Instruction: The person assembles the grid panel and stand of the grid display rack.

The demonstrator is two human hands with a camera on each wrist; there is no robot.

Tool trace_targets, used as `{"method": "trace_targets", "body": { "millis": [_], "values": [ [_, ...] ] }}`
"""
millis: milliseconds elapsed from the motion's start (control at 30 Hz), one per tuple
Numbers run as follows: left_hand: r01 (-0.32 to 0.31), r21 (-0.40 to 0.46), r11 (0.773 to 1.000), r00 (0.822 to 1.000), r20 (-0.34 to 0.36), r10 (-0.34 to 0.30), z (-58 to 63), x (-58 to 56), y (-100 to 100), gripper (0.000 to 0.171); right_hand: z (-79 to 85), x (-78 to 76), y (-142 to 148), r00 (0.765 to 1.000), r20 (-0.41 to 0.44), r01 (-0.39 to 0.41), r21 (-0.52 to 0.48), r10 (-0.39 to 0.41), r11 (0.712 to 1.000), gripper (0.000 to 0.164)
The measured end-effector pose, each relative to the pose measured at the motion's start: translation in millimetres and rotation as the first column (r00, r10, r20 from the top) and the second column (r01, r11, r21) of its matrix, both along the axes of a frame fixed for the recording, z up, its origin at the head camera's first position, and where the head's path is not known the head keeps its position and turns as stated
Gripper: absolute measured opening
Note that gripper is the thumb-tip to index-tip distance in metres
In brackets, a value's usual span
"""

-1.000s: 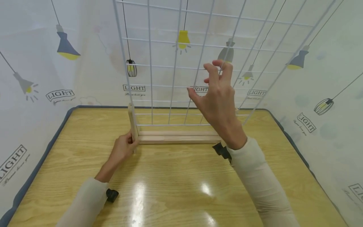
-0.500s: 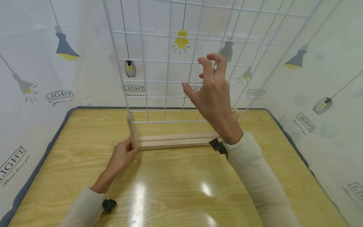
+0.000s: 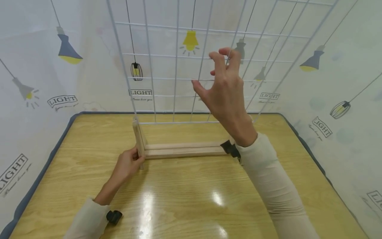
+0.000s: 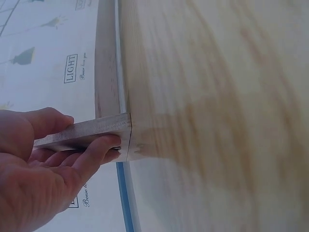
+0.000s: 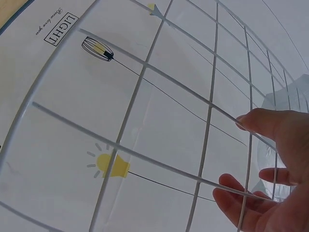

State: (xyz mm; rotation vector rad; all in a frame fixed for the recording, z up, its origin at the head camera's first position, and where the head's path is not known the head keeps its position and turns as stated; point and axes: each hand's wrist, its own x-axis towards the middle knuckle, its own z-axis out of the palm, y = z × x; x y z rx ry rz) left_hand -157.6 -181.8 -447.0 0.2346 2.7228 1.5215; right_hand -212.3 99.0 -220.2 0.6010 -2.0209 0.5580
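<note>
My left hand [image 3: 126,164] pinches the upright wooden end board [image 3: 138,137] of a low wooden stand. In the left wrist view, the thumb lies on one face of that board [image 4: 96,126] and the fingers on the other. Two long pale rails [image 3: 185,152] run rightward from it. A white wire grid panel [image 3: 175,79] is held up behind the stand by my right hand [image 3: 228,96]. Close up in the right wrist view, thumb and curled fingers grip its wires [image 5: 211,104]. The panel's lower left corner appears near the board's top; contact cannot be told. My right forearm hides the stand's right end.
The stand rests on a wood-grain table [image 3: 185,192] with a dark blue edging [image 3: 179,113] at the back. White walls printed with lamps [image 3: 190,40] and lettering enclose it on three sides. A black strap mount [image 3: 114,217] sits on each wrist.
The wire grid panel has risen with my right hand, its lower edge now farther from the rails. Earlier, my left hand and the stand shifted slightly toward me.
</note>
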Motion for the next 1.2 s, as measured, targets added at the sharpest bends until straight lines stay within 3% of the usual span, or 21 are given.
{"method": "trace_targets", "body": {
  "millis": [467,900,1200],
  "values": [
    [0.023,-0.028,0.999,1.0,-0.016,-0.023,-0.6,6.2,2.4,0.047,5.7,-1.3,-2.5,1.0,0.02,0.004,-0.009,-0.003,1.0,0.06],
    [0.014,-0.057,0.998,0.999,-0.031,-0.016,2.6,8.7,3.2,0.049,5.7,-2.4,-4.6,0.994,0.108,0.019,-0.017,-0.017,1.0,0.059],
    [-0.005,-0.052,0.999,1.0,-0.023,0.004,-1.1,9.7,-1.0,0.05,3.3,-4.7,-9.8,0.996,0.092,0.012,-0.001,-0.012,1.0,0.058]
  ]
}}
